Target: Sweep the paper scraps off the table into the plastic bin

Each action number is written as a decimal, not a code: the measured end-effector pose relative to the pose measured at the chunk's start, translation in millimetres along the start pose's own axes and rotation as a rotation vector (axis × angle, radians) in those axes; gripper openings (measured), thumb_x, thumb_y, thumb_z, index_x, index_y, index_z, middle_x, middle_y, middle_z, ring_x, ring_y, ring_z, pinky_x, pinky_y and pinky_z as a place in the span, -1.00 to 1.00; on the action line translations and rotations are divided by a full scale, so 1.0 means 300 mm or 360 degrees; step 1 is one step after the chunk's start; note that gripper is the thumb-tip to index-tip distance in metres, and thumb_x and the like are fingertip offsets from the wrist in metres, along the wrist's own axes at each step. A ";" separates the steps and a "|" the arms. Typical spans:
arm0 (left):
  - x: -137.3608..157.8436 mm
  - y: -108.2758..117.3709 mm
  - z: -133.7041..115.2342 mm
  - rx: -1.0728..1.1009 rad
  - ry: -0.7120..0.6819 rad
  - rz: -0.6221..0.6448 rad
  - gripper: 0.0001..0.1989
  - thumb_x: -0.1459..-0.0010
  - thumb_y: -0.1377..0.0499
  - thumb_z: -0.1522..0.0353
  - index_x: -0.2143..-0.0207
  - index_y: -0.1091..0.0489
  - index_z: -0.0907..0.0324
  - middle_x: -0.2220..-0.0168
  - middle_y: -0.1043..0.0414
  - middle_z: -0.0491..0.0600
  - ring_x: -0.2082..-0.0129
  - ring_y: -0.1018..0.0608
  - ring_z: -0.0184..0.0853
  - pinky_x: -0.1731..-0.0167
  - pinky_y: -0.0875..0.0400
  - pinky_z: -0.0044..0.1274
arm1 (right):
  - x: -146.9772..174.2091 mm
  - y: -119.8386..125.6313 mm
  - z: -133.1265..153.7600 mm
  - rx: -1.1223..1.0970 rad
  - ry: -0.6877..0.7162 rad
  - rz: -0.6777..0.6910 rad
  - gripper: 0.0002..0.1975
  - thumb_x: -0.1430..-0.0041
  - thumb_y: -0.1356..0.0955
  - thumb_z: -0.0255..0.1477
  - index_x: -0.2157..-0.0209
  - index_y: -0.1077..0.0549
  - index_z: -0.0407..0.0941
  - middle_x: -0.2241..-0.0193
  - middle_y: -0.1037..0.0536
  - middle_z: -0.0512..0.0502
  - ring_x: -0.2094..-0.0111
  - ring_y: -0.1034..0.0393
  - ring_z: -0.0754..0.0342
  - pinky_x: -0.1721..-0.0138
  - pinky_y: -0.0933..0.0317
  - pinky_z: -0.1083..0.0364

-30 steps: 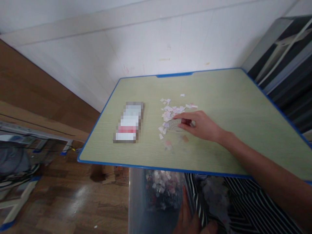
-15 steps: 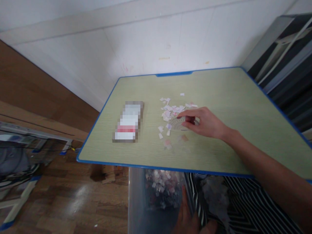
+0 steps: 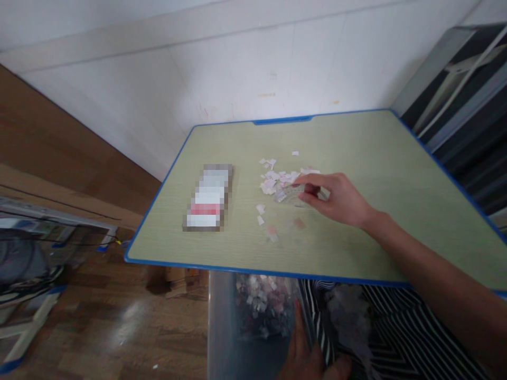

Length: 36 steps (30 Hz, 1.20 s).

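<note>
My right hand [image 3: 336,198] is over the table, thumb and fingers pinching a clear plastic protractor [image 3: 295,198] that looks tilted. Its left end is at a small paper scrap, beside a loose pile of cut white and pinkish paper scraps [image 3: 271,182]. A few more scraps [image 3: 260,209] lie apart nearer the table's front. Below the table edge, my left hand [image 3: 303,353] rests over the right rim of a translucent plastic bin [image 3: 222,316], with fingers along its side and thumb on the outside. Many paper scraps [image 3: 263,295] are heaped in the bin.
The pale green table [image 3: 364,153] has a blue edge and stands against a white wall. A phone-like pixelated object [image 3: 209,192] lies on its left. Striped cloth [image 3: 396,316] is at lower right. A dark bag [image 3: 24,258] is on the wooden floor at left.
My right hand has shifted slightly right, and the protractor has gone from nearly flat to tilted. Scraps by its left end have moved up toward the pile. My left hand stays at the bin.
</note>
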<state>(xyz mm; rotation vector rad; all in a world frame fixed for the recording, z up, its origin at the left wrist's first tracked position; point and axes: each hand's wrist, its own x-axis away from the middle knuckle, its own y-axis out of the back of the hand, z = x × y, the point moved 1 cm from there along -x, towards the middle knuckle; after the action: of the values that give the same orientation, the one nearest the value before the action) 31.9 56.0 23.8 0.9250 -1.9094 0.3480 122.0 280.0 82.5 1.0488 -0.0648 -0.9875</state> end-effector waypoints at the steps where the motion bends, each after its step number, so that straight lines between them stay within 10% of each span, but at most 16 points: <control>1: 0.007 0.006 -0.010 -0.0029 0.0081 0.0022 -0.20 -0.15 -0.14 0.34 -0.32 0.24 0.28 -0.32 0.62 0.12 -0.32 0.19 -0.08 -0.20 -0.02 -0.32 | 0.002 -0.005 0.006 0.0001 0.0021 0.0064 -0.72 -0.06 -0.27 -0.50 0.22 -0.54 -0.22 0.58 -0.48 -0.02 0.58 -0.29 0.19 0.47 -0.16 0.18; 12: -0.039 -0.033 0.055 0.0117 -0.0012 0.0012 0.01 -0.08 -0.17 0.22 -0.30 0.48 0.37 -0.32 0.66 0.13 -0.32 0.14 -0.01 -0.16 -0.12 -0.27 | -0.029 -0.060 0.015 0.0042 0.0062 0.0112 -0.71 -0.10 -0.27 -0.50 0.17 -0.54 -0.18 0.50 -0.55 -0.06 0.56 -0.28 0.19 0.42 -0.15 0.16; 25: -0.079 -0.063 0.124 0.0202 -0.0257 -0.0057 -0.13 -0.08 -0.22 0.24 -0.32 0.22 -0.01 -0.34 0.62 -0.06 -0.30 0.15 0.11 -0.17 -0.02 -0.13 | -0.027 -0.080 0.023 -0.0019 0.0096 0.0219 -0.69 -0.12 -0.28 -0.51 0.12 -0.53 -0.23 0.52 -0.54 -0.06 0.58 -0.26 0.19 0.45 -0.14 0.17; 36: -0.068 -0.057 0.121 0.0188 -0.0324 -0.0013 -0.12 -0.13 -0.15 0.20 -0.33 0.30 0.19 -0.33 0.68 0.04 -0.31 0.23 0.06 -0.18 -0.04 -0.20 | -0.009 -0.081 0.040 -0.0011 0.0190 0.0237 -0.69 -0.11 -0.26 -0.52 0.13 -0.53 -0.17 0.44 -0.59 -0.07 0.50 -0.35 0.17 0.37 -0.19 0.17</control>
<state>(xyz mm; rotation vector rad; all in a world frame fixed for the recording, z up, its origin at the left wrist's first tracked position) 26.6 32.6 -14.3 1.0807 -2.0871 0.3769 99.0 270.4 71.9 1.0788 -0.0407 -0.7889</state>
